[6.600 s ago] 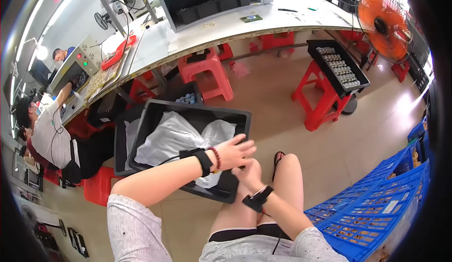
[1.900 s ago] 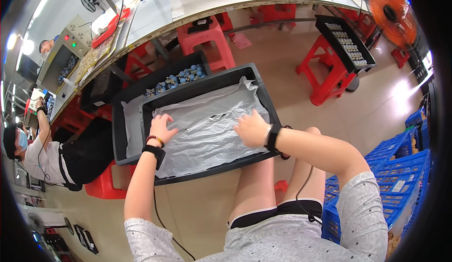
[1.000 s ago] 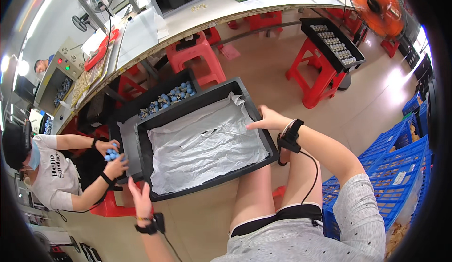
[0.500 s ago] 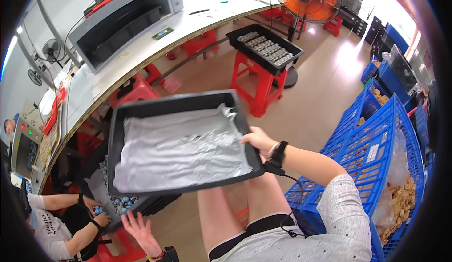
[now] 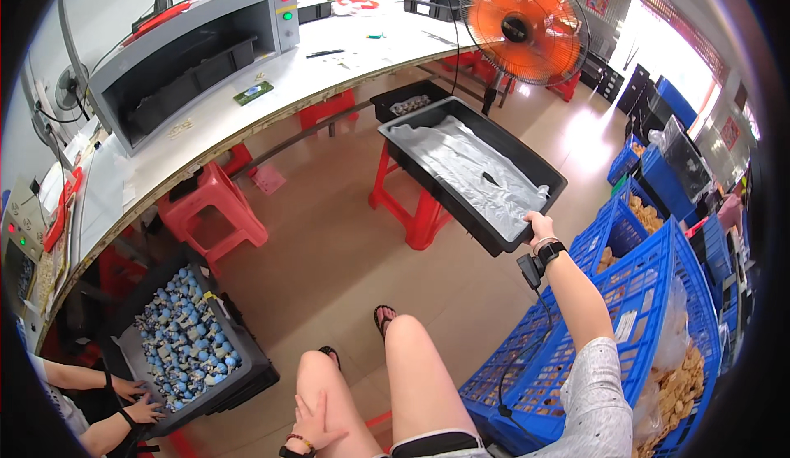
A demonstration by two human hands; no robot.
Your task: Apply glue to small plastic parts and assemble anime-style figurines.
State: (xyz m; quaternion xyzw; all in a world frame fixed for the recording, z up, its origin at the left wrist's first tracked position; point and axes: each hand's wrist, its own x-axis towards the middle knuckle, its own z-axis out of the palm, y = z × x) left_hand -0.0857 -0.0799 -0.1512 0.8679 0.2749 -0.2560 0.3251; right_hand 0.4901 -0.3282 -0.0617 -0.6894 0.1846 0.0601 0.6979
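Observation:
My right hand [image 5: 539,229] grips the near right corner of a black plastic tray [image 5: 518,149], its fingers closed on the rim. A wrinkled silver-grey sheet [image 5: 448,158] lines the tray. It is out to the right, over a red stool [image 5: 411,207]. Behind and partly covered by it is another black tray [image 5: 385,106] with small grey pieces [image 5: 409,105]. Whether the two trays touch I cannot tell. My left hand [image 5: 317,425] rests on my left thigh with its fingers apart, holding nothing.
At lower left, a co-worker's hands [image 5: 140,400] touch a black tray [image 5: 259,367] of small blue-and-white pieces [image 5: 185,334]. A white bench [image 5: 304,75] carries a grey machine [image 5: 284,34]. An orange fan [image 5: 518,30] stands behind the held tray; blue crates [image 5: 568,343] line the right.
The lined tray has moved from in front of me to the right, over the stool. My left hand has come down onto my thigh. The view has shifted.

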